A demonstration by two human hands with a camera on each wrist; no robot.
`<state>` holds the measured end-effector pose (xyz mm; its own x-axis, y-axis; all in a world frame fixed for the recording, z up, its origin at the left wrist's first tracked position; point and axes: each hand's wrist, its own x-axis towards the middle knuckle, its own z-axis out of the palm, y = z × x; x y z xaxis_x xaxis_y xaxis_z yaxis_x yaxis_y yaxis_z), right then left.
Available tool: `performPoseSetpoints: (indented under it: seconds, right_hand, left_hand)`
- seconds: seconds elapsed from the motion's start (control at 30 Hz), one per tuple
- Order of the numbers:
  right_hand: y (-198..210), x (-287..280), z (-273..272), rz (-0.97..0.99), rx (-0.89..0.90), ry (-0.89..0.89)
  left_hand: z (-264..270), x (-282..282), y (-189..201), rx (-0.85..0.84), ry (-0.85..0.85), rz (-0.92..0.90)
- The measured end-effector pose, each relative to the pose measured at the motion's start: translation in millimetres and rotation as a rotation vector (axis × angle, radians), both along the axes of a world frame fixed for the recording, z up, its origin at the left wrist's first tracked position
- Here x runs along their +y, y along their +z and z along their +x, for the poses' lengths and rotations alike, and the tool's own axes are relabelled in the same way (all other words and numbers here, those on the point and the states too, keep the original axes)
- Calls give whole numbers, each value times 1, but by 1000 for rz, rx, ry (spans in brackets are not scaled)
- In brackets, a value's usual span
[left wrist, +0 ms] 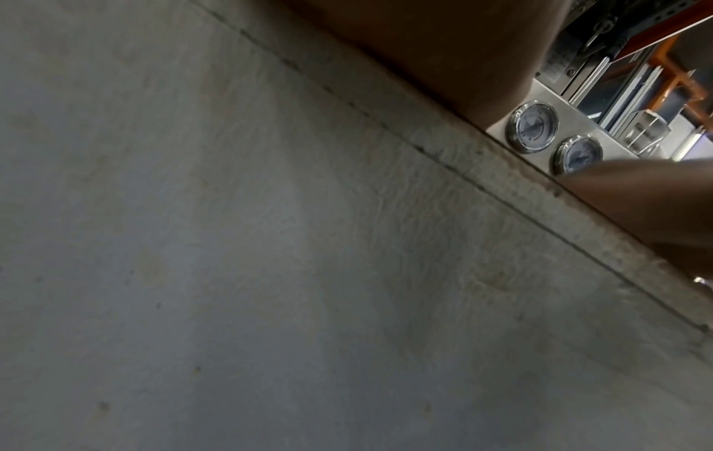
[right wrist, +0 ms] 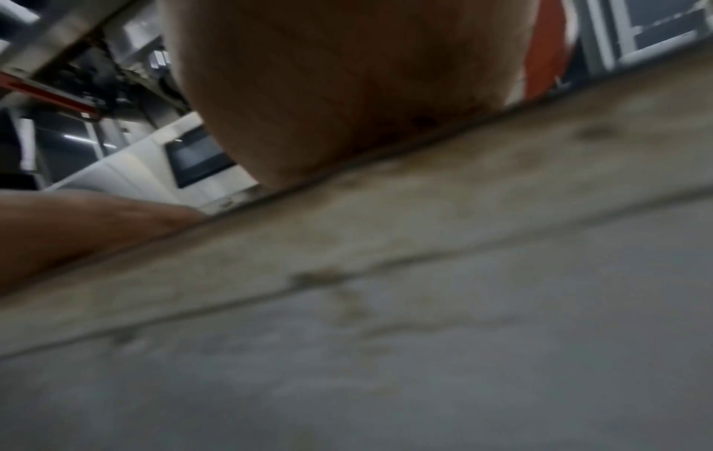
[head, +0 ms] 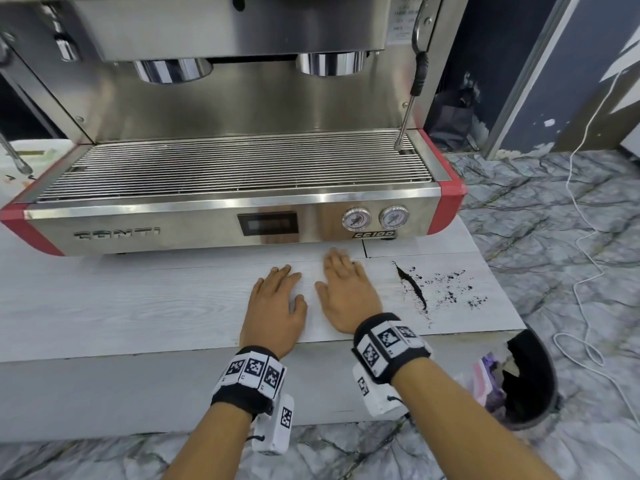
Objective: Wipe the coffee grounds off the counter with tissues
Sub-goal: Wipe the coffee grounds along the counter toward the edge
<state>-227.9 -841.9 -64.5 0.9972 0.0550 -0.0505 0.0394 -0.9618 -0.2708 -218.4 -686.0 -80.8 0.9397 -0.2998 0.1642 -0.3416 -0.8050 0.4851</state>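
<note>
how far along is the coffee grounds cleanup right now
Done: nothing yet. The coffee grounds lie scattered on the counter, with a dark streak at their left edge.

In hand: nothing. The left hand and right hand lie flat and empty on the counter, left of the grounds. No tissues are visible.

Left: fetch tissues and wipe up all the grounds, perhaps into the bin below the counter's right end.

Both hands lie flat, palms down, side by side and just apart. The left hand (head: 275,304) has its fingers straight and close together, thumb out toward the other hand. The right hand (head: 346,292) reaches a little farther forward, fingers straight, thumb angled inward. Both forearms stretch forward, each wrist wrapped in a black band (head: 389,344) bearing black-and-white square markers.
</note>
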Motion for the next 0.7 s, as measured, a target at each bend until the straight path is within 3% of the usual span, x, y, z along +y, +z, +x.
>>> performPoseSetpoints:
  seconds: [0.2,0.6,0.7]
  right_hand:
    - [-13,-8,1,-36,4,-16]
    - [0,-73,-12,-26,61,-262]
    - [3,-65,-12,-6,39,-223]
  left_hand:
    - [-2,0,1,-1,1,-8]
    - [-3,1,3,-6,-3,-32]
    - [-2,-1,4,-3,7,-36]
